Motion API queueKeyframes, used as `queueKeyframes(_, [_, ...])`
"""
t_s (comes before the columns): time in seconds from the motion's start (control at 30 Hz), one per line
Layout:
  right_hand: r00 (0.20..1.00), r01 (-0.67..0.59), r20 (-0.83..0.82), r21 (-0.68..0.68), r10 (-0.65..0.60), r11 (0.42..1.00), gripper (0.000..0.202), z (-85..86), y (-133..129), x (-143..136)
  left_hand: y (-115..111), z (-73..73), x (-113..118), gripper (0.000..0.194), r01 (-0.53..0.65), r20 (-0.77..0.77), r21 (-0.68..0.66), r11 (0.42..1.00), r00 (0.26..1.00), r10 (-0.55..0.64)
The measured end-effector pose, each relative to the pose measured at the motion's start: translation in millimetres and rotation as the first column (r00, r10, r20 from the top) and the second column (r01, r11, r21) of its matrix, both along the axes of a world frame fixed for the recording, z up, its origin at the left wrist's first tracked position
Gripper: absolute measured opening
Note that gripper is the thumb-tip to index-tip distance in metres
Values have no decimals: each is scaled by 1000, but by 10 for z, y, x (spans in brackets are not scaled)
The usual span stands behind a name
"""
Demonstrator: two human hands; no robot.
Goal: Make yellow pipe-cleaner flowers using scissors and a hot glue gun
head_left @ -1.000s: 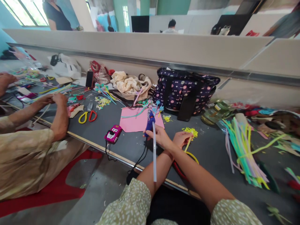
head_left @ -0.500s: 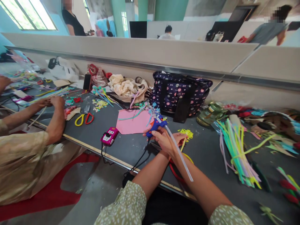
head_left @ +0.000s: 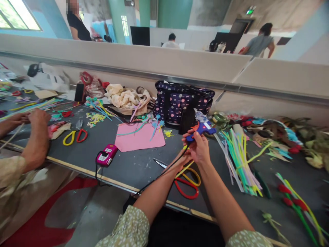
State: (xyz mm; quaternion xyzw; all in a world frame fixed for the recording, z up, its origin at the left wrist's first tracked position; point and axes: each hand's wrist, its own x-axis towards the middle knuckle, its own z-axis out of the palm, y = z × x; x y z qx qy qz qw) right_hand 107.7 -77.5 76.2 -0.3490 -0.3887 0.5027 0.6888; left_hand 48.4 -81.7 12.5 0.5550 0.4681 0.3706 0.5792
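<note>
My right hand [head_left: 202,147] grips a blue hot glue gun [head_left: 204,128] with an orange trigger and a small red light. A translucent glue stick [head_left: 238,180] runs out of its back. Below and left of it, my left hand [head_left: 184,157] has its fingers partly hidden behind the right hand. From that hand a thin yellow pipe cleaner [head_left: 183,169] slants down. Scissors with red and yellow handles [head_left: 187,196] lie by my left wrist. Left of my hands is a pink sheet [head_left: 136,139] with pipe-cleaner flowers [head_left: 155,127] on it.
A purple glue gun-style power box [head_left: 106,155] sits left, its cable near the table edge. Behind stand a patterned bag [head_left: 169,101] and a green jar [head_left: 219,119]. Bundled pipe cleaners [head_left: 240,161] lie right. Another person's hands [head_left: 38,118] work at far left, near other scissors [head_left: 75,136].
The glue gun in my right hand has swung right and up, away from the pink sheet, and turned. My forearms no longer cross. The view has shifted to the right.
</note>
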Motion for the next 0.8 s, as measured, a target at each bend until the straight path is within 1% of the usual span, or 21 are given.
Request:
queueKeyframes(0.03, [1000,28,15,7,-28,1000,25,7,-30,93,-15,-20,-12,23,178,61,-67,982,983,-174])
queueKeyframes(0.07, [998,46,41,13,-46,999,27,11,-62,183,-29,-42,-26,18,376,121,-117,919,924,-363])
queueKeyframes(0.1, [995,62,72,22,-64,998,28,9,-94,270,-42,-64,-42,18,550,151,-141,823,834,-531])
queueKeyframes(0.13, [991,82,103,33,-85,996,29,2,-123,355,-58,-84,-56,20,732,222,-154,664,680,-699])
queueKeyframes(0.17, [986,103,130,39,-108,994,31,-12,-150,436,-77,-99,-65,25,823,271,-149,547,566,-778])
queueKeyframes(0.2, [980,116,158,35,-120,993,33,-33,-172,512,-100,-106,-68,32,877,289,-146,458,480,-828])
queueKeyframes(0.27, [970,126,207,16,-126,992,36,-94,-205,643,-171,-87,-47,42,942,285,-129,310,335,-898])
queueKeyframes(0.33, [960,130,251,-10,-124,991,37,-174,-222,736,-279,-23,5,45,982,293,-100,158,181,-939])
queueKeyframes(0.37, [956,132,267,-26,-121,991,38,-216,-226,767,-347,25,35,46,992,319,-77,96,116,-941])
queueKeyframes(0.4, [952,140,278,-38,-124,989,39,-256,-228,789,-420,81,62,45,997,347,-53,64,78,-935])
queueKeyframes(0.43, [950,147,284,-45,-128,988,41,-294,-227,803,-495,145,81,45,998,373,-36,55,65,-926])
queueKeyframes(0.5, [950,153,283,-55,-131,987,45,-356,-221,822,-621,289,80,44,992,424,-19,123,120,-898])
queueKeyframes(0.53, [951,148,282,-58,-126,987,46,-382,-217,831,-659,367,59,42,985,441,-21,173,165,-882])
queueKeyframes(0.57, [952,142,280,-59,-121,988,47,-407,-211,842,-671,445,25,42,971,464,-18,238,219,-858])
queueKeyframes(0.6, [954,135,278,-61,-113,989,46,-432,-204,856,-653,519,-16,42,939,491,-31,343,313,-813])
queueKeyframes(0.63, [955,136,272,-60,-115,989,45,-459,-197,873,-605,585,-58,40,883,502,-46,467,425,-753])
queueKeyframes(0.67, [956,149,264,-58,-128,987,44,-490,-188,893,-529,636,-95,39,805,501,-58,590,535,-680])
queueKeyframes(0.7, [956,166,253,-56,-147,985,42,-524,-180,914,-431,667,-122,36,696,500,-50,716,638,-586])
queueKeyframes(0.73, [956,190,238,-53,-173,980,41,-559,-172,937,-318,675,-135,34,578,497,-32,815,717,-489])
queueKeyframes(0.77, [954,218,220,-48,-202,975,40,-596,-166,961,-200,658,-133,34,451,488,-13,892,782,-388])
queueKeyframes(0.8, [953,243,199,-48,-229,969,38,-630,-161,984,-86,617,-116,34,326,471,5,945,833,-290])
